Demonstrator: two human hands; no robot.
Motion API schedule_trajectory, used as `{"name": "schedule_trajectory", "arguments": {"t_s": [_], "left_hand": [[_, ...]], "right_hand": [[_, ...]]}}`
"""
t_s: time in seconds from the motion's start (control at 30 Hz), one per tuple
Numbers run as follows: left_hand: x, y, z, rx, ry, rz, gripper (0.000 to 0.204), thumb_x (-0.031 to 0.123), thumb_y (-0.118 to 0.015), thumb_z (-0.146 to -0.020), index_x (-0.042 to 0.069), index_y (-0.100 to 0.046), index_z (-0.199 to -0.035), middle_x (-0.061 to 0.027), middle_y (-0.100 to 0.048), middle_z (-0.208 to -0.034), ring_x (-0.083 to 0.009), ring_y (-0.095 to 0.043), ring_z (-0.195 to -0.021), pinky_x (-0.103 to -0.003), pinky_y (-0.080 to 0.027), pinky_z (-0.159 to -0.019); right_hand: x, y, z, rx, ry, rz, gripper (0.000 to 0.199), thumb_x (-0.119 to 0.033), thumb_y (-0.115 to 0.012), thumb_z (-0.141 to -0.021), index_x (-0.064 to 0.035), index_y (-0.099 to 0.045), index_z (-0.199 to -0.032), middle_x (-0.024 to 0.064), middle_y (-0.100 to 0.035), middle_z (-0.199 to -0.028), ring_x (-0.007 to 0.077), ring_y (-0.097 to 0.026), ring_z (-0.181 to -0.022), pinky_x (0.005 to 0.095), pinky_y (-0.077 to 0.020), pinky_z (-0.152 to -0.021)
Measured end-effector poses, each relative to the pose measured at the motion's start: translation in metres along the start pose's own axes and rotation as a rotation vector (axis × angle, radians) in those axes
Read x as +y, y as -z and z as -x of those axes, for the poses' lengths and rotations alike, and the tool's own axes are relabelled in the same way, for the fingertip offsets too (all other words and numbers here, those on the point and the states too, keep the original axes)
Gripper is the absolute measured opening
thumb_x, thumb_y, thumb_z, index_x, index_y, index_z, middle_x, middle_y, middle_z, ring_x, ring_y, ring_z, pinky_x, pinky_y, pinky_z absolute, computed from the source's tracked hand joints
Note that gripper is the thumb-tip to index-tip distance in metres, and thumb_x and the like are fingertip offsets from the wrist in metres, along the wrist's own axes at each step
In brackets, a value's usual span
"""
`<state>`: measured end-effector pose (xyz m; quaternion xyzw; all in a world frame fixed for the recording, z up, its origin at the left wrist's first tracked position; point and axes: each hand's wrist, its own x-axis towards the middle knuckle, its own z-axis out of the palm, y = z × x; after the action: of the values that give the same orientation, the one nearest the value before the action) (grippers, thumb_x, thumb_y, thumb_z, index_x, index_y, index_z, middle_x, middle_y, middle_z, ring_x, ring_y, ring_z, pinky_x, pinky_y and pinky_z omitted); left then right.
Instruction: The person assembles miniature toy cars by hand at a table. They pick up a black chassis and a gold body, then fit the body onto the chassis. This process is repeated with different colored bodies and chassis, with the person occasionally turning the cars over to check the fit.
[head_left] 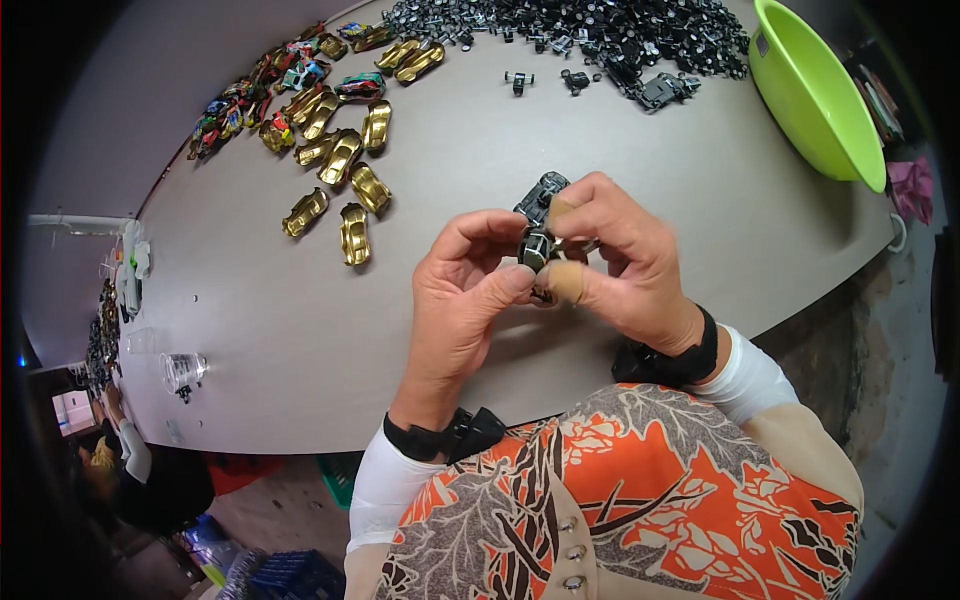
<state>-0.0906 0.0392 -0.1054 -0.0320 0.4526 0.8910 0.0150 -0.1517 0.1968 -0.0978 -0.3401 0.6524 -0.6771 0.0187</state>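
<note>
My left hand (452,295) and my right hand (628,262) meet above the near middle of the table. Between them is a black toy car chassis (543,197), its far end sticking out past the fingers. A small dark part with silvery edges (536,248) sits at its near end, pinched by thumbs and fingers of both hands. Tan tape wraps a right finger and the right thumb. My fingers hide how the pieces join. To the left lie several gold toy car bodies (341,157), the nearest one (354,234) not far from my left hand.
A big heap of small black wheel parts (600,30) covers the far edge. Beside it lies another black chassis (662,92). A lime green basin (822,100) leans at the far right. Colourful car bodies (235,110) and a clear plastic cup (183,372) are on the left.
</note>
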Motion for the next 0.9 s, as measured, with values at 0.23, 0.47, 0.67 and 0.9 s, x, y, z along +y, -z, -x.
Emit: {"name": "schedule_trajectory", "arguments": {"t_s": [0.23,0.47,0.67,0.9], "left_hand": [[0.0003,0.0009,0.0004,-0.007,-0.021,0.019,0.030,-0.004,-0.065,-0.076,-0.001,-0.061,-0.106,-0.0094,-0.057,-0.104,-0.0173,-0.059,-0.091,-0.030,-0.058,-0.072],[-0.0024,0.0036,0.0017,0.005,0.016,0.037,0.026,-0.005,-0.066,-0.076,-0.001,-0.065,-0.101,-0.0102,-0.056,-0.106,-0.0174,-0.059,-0.091,-0.029,-0.058,-0.074],[-0.0024,0.0016,0.0015,0.009,-0.034,-0.080,0.025,-0.003,-0.065,-0.077,-0.002,-0.065,-0.102,-0.0116,-0.054,-0.110,-0.0175,-0.059,-0.091,-0.028,-0.058,-0.073],[-0.0027,0.0047,0.0020,-0.013,-0.004,-0.069,0.024,-0.002,-0.064,-0.079,-0.003,-0.064,-0.103,-0.0117,-0.059,-0.107,-0.0169,-0.060,-0.090,-0.028,-0.054,-0.077]], "right_hand": [[-0.0064,-0.0006,-0.0019,-0.080,0.023,0.119,0.020,0.006,-0.065,-0.068,-0.0021,-0.060,-0.086,0.0026,-0.048,-0.083,0.0048,-0.045,-0.063,0.0182,-0.0389,-0.050],[-0.0071,0.0008,-0.0024,-0.106,0.035,0.135,0.019,0.007,-0.061,-0.067,-0.0013,-0.060,-0.083,0.0030,-0.048,-0.082,0.0047,-0.045,-0.062,0.0184,-0.0384,-0.049],[-0.0081,-0.0012,-0.0014,-0.032,-0.024,0.174,0.017,0.006,-0.061,-0.069,-0.0010,-0.060,-0.084,0.0038,-0.049,-0.083,0.0058,-0.047,-0.063,0.0193,-0.0398,-0.050],[-0.0046,-0.0005,-0.0013,-0.039,-0.065,-0.046,0.016,0.004,-0.065,-0.072,-0.0010,-0.058,-0.085,0.0038,-0.049,-0.085,0.0072,-0.049,-0.066,0.0204,-0.0421,-0.055]]}}
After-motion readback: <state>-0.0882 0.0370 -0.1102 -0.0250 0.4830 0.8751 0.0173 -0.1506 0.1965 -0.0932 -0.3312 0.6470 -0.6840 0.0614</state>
